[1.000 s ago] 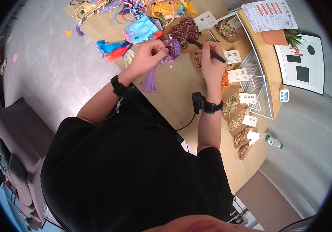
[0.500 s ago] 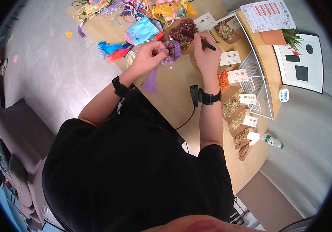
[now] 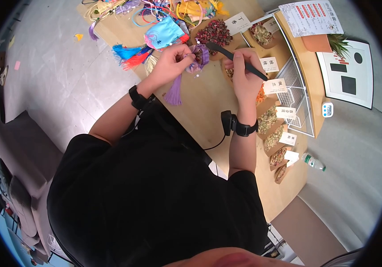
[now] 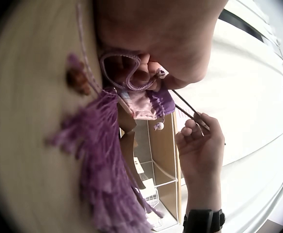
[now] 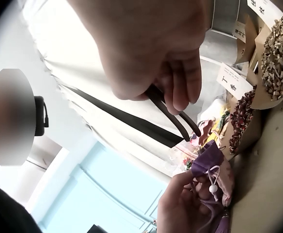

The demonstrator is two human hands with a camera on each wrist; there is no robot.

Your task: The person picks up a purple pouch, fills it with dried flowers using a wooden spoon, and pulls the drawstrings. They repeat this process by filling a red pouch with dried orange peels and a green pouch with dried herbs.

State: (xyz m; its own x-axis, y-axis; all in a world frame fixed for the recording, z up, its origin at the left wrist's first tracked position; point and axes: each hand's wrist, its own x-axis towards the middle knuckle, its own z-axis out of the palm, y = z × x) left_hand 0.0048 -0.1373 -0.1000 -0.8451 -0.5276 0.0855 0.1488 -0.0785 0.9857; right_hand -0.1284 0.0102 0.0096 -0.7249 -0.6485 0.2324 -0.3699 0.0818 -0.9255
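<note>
My left hand (image 3: pixel 169 64) pinches a small purple drawstring pouch (image 3: pixel 201 55) by its side, mouth upward. Its purple tassel (image 4: pixel 102 170) hangs down near the tabletop in the left wrist view. Black tweezers (image 3: pixel 221 50) are gripped in my right hand (image 3: pixel 247 78), their tips right over the pouch mouth. In the right wrist view the two tweezer arms (image 5: pixel 168 115) stand slightly apart just above the purple rim. Just beyond the pouch lies a paper tray of dark red dried buds (image 3: pixel 220 33).
A row of paper trays with dried herbs (image 3: pixel 267 120) and name cards (image 3: pixel 285 112) runs along the right. Colourful pouches, a light-blue one (image 3: pixel 162 34) among them, lie at the far left. Behind the trays stand a white wire rack (image 3: pixel 295 89) and a wooden shelf (image 3: pixel 317 107).
My right hand with the tweezers reached to the dark red buds, then drew back so the tips are over the pouch. The left hand and pouch stayed nearly still.
</note>
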